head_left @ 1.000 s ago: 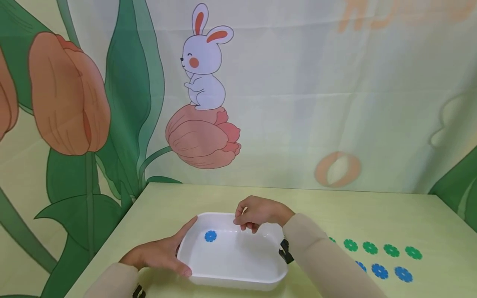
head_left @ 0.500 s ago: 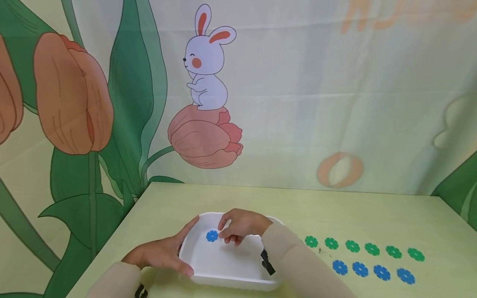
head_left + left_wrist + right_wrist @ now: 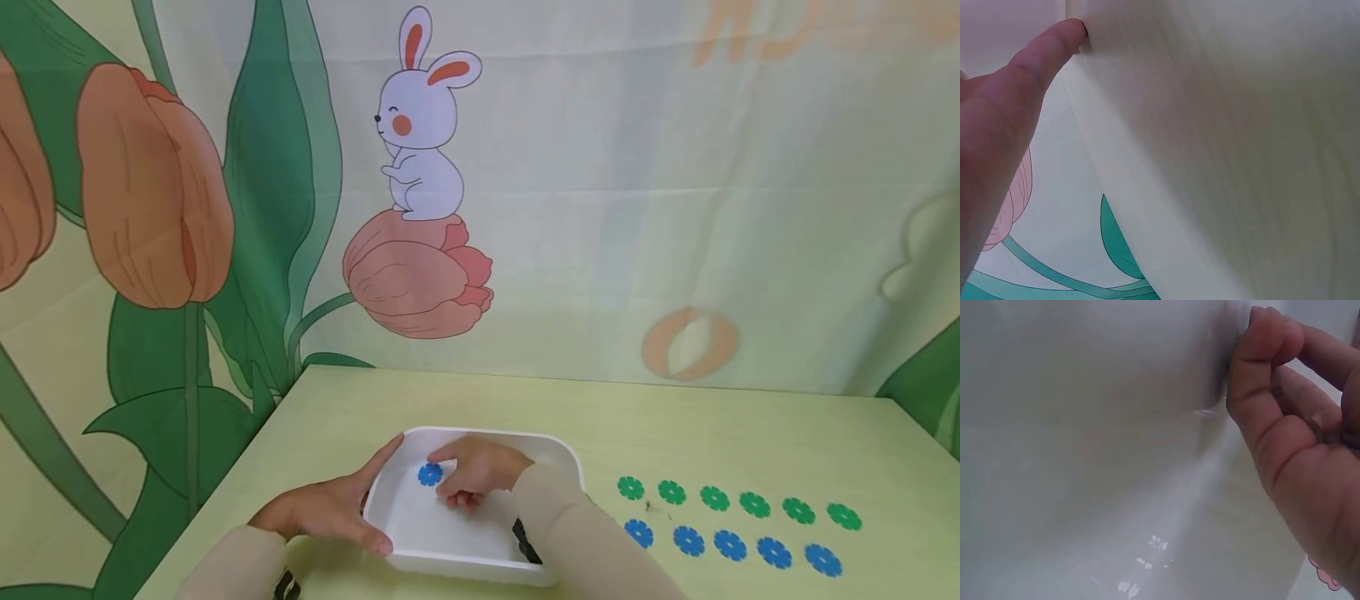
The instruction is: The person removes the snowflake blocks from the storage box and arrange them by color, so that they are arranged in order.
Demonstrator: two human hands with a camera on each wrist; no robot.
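A white tray [image 3: 468, 557] with raised walls stands on the table, a single blue snowflake disc [image 3: 430, 475] lying flat in its left part. My left hand [image 3: 326, 506] holds the tray's left side, thumb at the near corner and fingers along the far one; in the left wrist view one finger [image 3: 1054, 47] shows at the tray's edge. Over the tray floor, my right hand [image 3: 480, 471] has index finger and thumb spread at the disc's edge, the other fingers bent. The right wrist view shows these fingers [image 3: 1254, 375], but the disc is hidden there.
Right of the tray, green snowflake discs [image 3: 714, 498] form a row on the table [image 3: 750, 433], with a row of blue discs [image 3: 730, 544] nearer. A printed curtain [image 3: 570, 208] hangs behind the table.
My right hand has moved left and down into the tray, from its far wall to the blue disc. The left hand keeps its hold. More discs at the right have come into sight.
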